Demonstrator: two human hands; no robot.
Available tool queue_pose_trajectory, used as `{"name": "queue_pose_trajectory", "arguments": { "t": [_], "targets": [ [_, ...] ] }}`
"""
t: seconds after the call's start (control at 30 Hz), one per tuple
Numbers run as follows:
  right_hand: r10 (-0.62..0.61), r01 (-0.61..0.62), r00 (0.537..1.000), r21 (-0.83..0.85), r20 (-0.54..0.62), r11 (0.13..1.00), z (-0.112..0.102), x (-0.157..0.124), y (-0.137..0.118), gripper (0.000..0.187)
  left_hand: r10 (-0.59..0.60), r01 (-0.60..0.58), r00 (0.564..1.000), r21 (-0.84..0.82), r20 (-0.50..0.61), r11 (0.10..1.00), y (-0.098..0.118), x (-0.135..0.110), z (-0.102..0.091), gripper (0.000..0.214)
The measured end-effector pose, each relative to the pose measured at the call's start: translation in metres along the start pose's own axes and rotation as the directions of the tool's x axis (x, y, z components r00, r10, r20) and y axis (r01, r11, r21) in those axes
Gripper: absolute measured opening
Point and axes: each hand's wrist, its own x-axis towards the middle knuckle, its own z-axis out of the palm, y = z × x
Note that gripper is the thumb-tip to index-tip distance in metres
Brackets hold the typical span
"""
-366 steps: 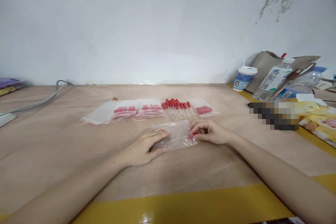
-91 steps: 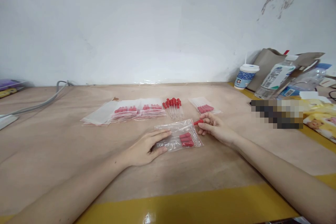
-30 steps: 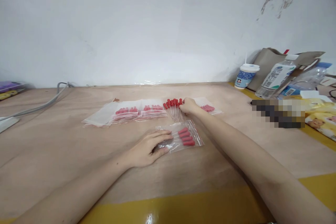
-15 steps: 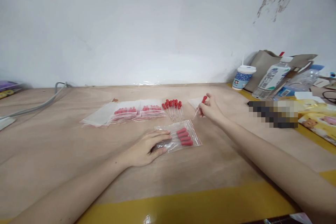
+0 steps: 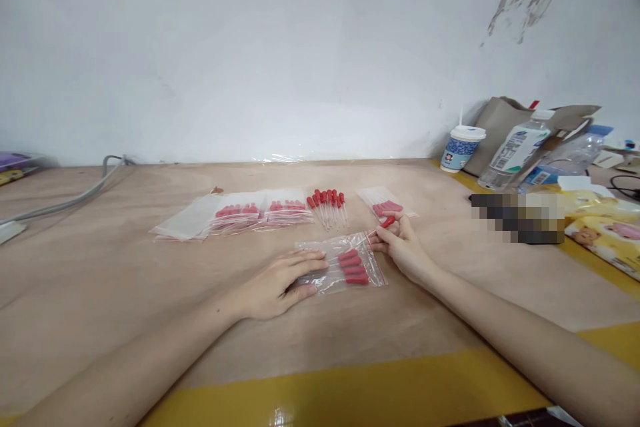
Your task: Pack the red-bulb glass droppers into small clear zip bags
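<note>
My left hand (image 5: 277, 283) lies on a clear zip-lock bag (image 5: 330, 283), fingers stretched out and thumb apart, pressing the bag's left end to the table. Several droppers (image 5: 353, 267) with red rubber bulbs are in that bag, bulbs toward its right end. At the bag's far right corner, my right hand (image 5: 400, 247) pinches one dropper (image 5: 388, 221) by its red bulb. Its glass tip points left over the bag's opening; whether the tip is inside I cannot tell. Behind the bag lies a bunch of loose droppers (image 5: 327, 200).
Left of the loose droppers are stacked filled bags (image 5: 239, 212) and empty bags (image 5: 185, 217). Another filled bag (image 5: 384, 201) lies behind my right hand. A paper cup (image 5: 463, 149), a plastic bottle (image 5: 517, 152) and a yellow packet (image 5: 610, 237) stand or lie at right; a grey cable (image 5: 95, 190) runs at left.
My right hand has moved nearer and slightly right, bringing the dropper to the bag's right end. The filled bag behind it now shows more fully. My left hand has stayed put.
</note>
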Motion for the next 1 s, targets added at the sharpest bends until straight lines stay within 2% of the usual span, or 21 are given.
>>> {"name": "queue_pose_trajectory", "arguments": {
  "t": [0.17,0.3,0.4,0.53,0.63,0.73,0.8,1.0],
  "targets": [
    [-0.048,0.046,0.998,0.042,0.035,0.998,-0.006,-0.002,0.004,0.045,-0.011,0.011,1.0,-0.004,-0.005,1.0,0.001,0.001,0.001,0.039],
    [-0.002,-0.008,0.997,0.116,0.081,0.993,-0.014,0.001,0.005,0.038,-0.027,0.027,1.0,0.005,-0.006,1.0,0.0,0.001,0.001,0.04],
    [0.048,-0.05,0.989,0.012,0.139,0.999,-0.021,0.003,0.002,0.032,-0.025,0.025,1.0,0.006,-0.008,1.0,0.0,0.001,0.001,0.042],
    [0.057,-0.026,0.977,-0.149,0.207,0.989,-0.027,0.005,-0.004,0.032,-0.017,0.017,1.0,0.004,-0.019,1.0,0.0,0.001,0.001,0.043],
    [0.069,-0.035,0.983,-0.194,0.173,0.98,-0.027,0.006,-0.005,0.037,-0.012,0.012,1.0,-0.001,-0.023,1.0,0.001,0.001,0.002,0.043],
    [0.083,-0.051,0.989,-0.251,0.119,0.967,-0.025,0.007,-0.005,0.03,-0.011,0.011,1.0,0.005,-0.023,1.0,0.0,0.001,0.002,0.043],
    [0.09,-0.048,0.988,-0.311,0.123,0.949,-0.024,0.007,-0.004,0.027,-0.01,0.01,1.0,0.01,-0.022,1.0,0.0,0.001,0.002,0.044],
    [0.01,0.102,0.97,-0.442,0.244,0.891,-0.021,0.01,0.006,0.03,-0.006,0.006,1.0,0.016,-0.031,1.0,-0.001,0.001,0.003,0.043]
  ]
}}
